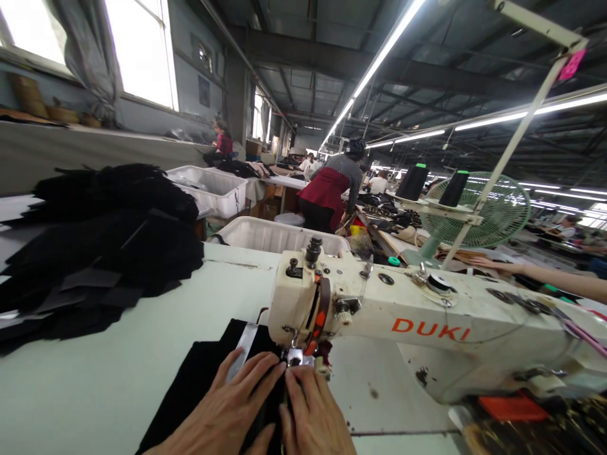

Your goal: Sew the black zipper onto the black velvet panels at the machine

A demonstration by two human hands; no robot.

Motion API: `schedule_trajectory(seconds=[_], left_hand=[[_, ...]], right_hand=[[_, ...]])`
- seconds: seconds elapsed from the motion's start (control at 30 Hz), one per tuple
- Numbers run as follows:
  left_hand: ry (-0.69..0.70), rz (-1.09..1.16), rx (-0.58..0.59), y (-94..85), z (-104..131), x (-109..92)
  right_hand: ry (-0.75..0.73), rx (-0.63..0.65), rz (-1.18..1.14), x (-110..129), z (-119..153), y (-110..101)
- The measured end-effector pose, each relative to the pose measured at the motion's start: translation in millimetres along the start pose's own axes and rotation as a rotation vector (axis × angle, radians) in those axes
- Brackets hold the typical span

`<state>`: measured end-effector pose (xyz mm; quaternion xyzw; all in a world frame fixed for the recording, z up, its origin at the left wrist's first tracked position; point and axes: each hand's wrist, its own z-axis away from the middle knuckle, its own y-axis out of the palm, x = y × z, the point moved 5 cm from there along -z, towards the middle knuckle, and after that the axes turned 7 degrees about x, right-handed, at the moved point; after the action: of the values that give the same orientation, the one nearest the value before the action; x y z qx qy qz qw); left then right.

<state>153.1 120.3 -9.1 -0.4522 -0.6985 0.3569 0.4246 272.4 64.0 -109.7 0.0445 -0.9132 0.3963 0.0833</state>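
Note:
A black fabric piece [190,379] lies under the needle area of a white sewing machine [370,316] lettered DUKI. My left hand [237,398] rests flat on this fabric with its fingers spread, the fingertips close to the presser foot [294,359]. Just right of it, my right hand [313,411] has its fingers close together and bent, gripping the fabric edge beside a thin gold-coloured line. A pale strip [246,344] runs across the fabric beyond my left fingers. What lies under both palms is hidden.
A tall pile of black fabric pieces [104,246] covers the table's left side. White plastic bins [279,235] stand behind the machine. Thread cones [412,182] and a green fan [497,208] are at right. Another person's arm [554,278] reaches in from the right; a person bends farther back.

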Motion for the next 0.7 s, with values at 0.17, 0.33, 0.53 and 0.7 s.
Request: schedule_trajectory(seconds=[0.17,0.33,0.53,0.7], left_hand=[[-0.010,0.144,0.056,2.3,3,5],[-0.036,0.287,0.098,11.1,8,7],[-0.022,0.266,0.061,13.8,11,6],[0.009,0.231,0.060,12.0,12,5]], right_hand=[[0.010,-0.012,0.013,2,-2,-6],[0.005,0.058,0.039,4,0,-7],[-0.034,0.100,0.025,-1,-7,-21],[-0.231,0.239,0.103,-6,-12,-36]])
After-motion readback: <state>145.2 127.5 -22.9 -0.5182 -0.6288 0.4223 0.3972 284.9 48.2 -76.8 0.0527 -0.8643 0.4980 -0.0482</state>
